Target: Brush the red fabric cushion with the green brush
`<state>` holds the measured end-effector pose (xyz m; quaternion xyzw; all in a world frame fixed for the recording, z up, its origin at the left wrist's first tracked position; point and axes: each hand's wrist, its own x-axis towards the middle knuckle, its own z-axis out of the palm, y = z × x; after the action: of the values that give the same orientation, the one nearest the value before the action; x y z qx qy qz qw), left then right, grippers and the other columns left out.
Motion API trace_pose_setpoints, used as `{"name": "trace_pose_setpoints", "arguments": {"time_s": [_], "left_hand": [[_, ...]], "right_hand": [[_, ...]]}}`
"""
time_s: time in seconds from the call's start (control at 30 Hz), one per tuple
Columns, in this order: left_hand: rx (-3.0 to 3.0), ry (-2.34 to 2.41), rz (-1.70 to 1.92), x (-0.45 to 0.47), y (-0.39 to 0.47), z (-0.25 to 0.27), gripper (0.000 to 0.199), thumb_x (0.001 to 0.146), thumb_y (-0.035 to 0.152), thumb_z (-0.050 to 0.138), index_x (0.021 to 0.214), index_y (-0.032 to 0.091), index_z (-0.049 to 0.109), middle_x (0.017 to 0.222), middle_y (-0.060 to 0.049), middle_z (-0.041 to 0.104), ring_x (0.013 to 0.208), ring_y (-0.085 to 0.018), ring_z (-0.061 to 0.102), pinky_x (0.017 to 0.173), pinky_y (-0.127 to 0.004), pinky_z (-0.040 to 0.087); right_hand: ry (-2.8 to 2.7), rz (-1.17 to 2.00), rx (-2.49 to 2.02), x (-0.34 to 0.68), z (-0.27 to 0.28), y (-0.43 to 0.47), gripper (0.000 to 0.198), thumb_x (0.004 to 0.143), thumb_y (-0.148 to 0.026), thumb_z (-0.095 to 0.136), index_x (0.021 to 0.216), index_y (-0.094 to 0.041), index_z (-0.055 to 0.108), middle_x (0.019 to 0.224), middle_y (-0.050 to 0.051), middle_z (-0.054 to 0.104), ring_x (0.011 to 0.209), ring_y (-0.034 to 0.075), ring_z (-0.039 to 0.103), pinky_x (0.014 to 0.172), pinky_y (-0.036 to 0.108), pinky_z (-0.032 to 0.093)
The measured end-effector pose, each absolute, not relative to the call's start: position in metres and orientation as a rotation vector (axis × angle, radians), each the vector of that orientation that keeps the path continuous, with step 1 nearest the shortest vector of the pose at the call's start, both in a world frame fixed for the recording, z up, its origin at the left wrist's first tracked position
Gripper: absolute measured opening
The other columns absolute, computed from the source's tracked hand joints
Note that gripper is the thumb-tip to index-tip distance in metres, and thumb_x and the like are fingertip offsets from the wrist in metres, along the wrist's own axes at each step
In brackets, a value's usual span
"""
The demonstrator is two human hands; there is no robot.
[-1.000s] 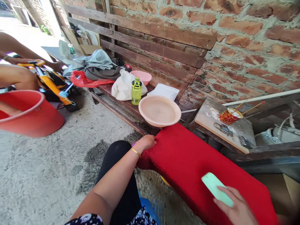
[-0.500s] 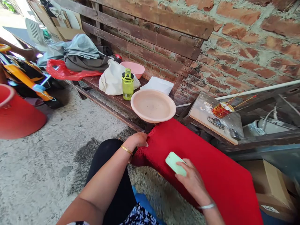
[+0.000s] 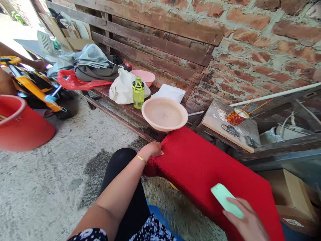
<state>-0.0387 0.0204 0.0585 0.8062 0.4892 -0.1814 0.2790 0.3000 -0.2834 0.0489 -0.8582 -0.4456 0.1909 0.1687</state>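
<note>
A wet-looking red cloth (image 3: 200, 164) lies spread along a long, narrow support, its fuzzy edge drooping at the near left corner. My left hand (image 3: 152, 150) grips that corner, thumb on top and the other fingers mostly hidden. In my right hand (image 3: 247, 221) is a pale green scrubbing brush (image 3: 224, 198), held flat over the cloth toward its near right part. The brush's underside is out of sight. Just past my left hand, at the cloth's far end, sits a shallow pink basin (image 3: 165, 115) with cloudy liquid in it.
On the wooden bench (image 3: 120, 118) stand a green bottle (image 3: 138, 95), a white bag (image 3: 122, 87) and a pink bowl (image 3: 145, 77). A red bucket (image 3: 32, 130) is at left, near another person's arm. Cardboard boxes (image 3: 296, 201) stand at right, below a small board (image 3: 213, 117).
My right hand has carried the brush along the cloth, toward me and to the right. My left hand keeps its hold at the corner. The view has shifted slightly.
</note>
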Motion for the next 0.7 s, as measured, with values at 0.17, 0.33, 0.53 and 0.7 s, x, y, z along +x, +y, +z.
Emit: {"name": "trace_pose_setpoints", "arguments": {"time_s": [0.17,0.33,0.53,0.7], "left_hand": [[2.199,1.301,-0.522,-0.040,0.021,0.059,0.047,0.085,0.036,0.063,0.124,0.010,0.063,0.131,-0.020,0.064,0.122,-0.028,0.061,0.097,-0.029,0.048],[2.227,1.283,-0.526,-0.038,0.023,0.055,0.048,0.085,0.034,0.062,0.126,0.008,0.062,0.129,-0.022,0.064,0.121,-0.029,0.061,0.096,-0.031,0.048],[2.209,1.331,-0.487,-0.028,0.026,0.050,0.049,0.096,0.043,0.044,0.118,0.007,0.068,0.125,-0.022,0.066,0.118,-0.029,0.064,0.093,-0.032,0.049],[2.212,1.441,-0.440,-0.023,0.024,0.041,0.062,0.098,0.054,0.033,0.117,0.007,0.068,0.122,-0.023,0.068,0.117,-0.029,0.064,0.094,-0.033,0.048]], "right_hand": [[-1.822,0.601,-2.109,0.150,0.058,-0.173,0.036,0.073,-0.029,0.057,0.105,-0.026,0.071,0.118,0.007,0.059,0.108,0.025,0.057,0.097,0.037,0.044],[-2.085,0.557,-2.028,0.105,0.061,-0.149,0.036,0.075,-0.019,0.059,0.109,-0.026,0.070,0.110,0.005,0.059,0.101,0.023,0.055,0.093,0.035,0.043],[-1.712,0.730,-2.272,0.197,0.048,-0.245,0.045,0.067,-0.024,0.055,0.109,-0.027,0.070,0.124,0.005,0.058,0.113,0.024,0.056,0.099,0.037,0.043],[-1.152,0.603,-2.498,0.307,0.045,-0.357,0.039,0.055,-0.045,0.060,0.090,-0.036,0.074,0.114,0.006,0.065,0.105,0.030,0.064,0.091,0.040,0.051]]}}
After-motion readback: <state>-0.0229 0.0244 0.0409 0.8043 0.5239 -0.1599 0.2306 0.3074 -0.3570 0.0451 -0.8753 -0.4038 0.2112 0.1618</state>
